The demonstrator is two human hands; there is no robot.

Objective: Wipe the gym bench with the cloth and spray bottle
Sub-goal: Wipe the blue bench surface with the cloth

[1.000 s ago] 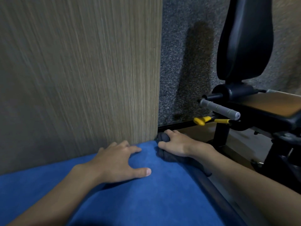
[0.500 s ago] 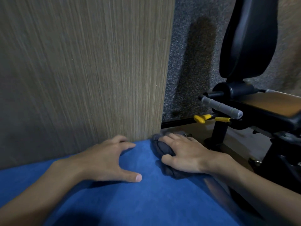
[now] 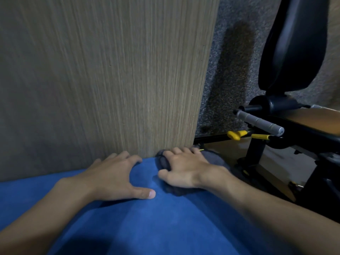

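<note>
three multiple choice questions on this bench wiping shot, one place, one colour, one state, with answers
1. Where is the cloth? A) on the floor B) at the far right corner of the blue pad, under the right hand C) in a bucket
2. What colour is the lever on the black machine? A) red B) green C) yellow
3. What is the left hand doing? A) resting open on the pad, fingers spread B) gripping a spray bottle C) clenched in a fist

1 B: the right hand presses it beside the wood panel. 2 C: bright yellow. 3 A: it lies flat, holding nothing.
</note>
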